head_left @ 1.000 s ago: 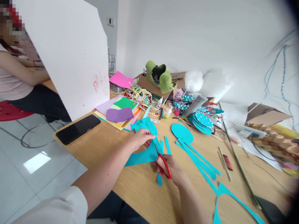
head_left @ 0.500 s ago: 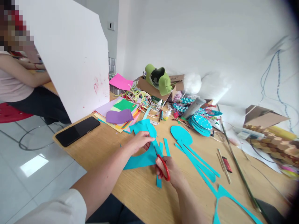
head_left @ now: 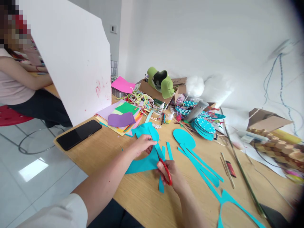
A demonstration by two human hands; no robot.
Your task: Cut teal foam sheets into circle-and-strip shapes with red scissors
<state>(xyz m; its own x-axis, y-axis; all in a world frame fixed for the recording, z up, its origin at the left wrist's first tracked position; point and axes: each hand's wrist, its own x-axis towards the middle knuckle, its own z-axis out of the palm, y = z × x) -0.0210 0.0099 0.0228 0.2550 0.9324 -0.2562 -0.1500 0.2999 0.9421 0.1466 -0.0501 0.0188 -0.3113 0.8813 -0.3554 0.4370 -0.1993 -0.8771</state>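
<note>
In my right hand (head_left: 171,172) is a pair of red-handled scissors (head_left: 168,173), its blades up against a turquoise paper strip (head_left: 159,149). My left hand (head_left: 144,145) pinches the upper part of that strip between thumb and fingers. Below and behind the hands lies a larger turquoise sheet (head_left: 140,166) with a rounded cut-out. More turquoise paper (head_left: 142,130) sits just beyond my left hand. Narrow offcuts (head_left: 169,150) rest near the scissors. To the right are a turquoise paper disc (head_left: 182,137) and long trimmed scraps (head_left: 204,172).
A black phone (head_left: 79,134) lies by the table's left edge, near stacked coloured paper (head_left: 121,119). At the back stand a cardboard box with a green cap (head_left: 162,82) and a metal flask (head_left: 197,110). A long stick (head_left: 242,164) lies right. Behind a white board (head_left: 78,63) sits another person.
The scissors and my right hand have shifted very slightly. My left hand keeps its pinch on the strip. The whole view has moved a little.
</note>
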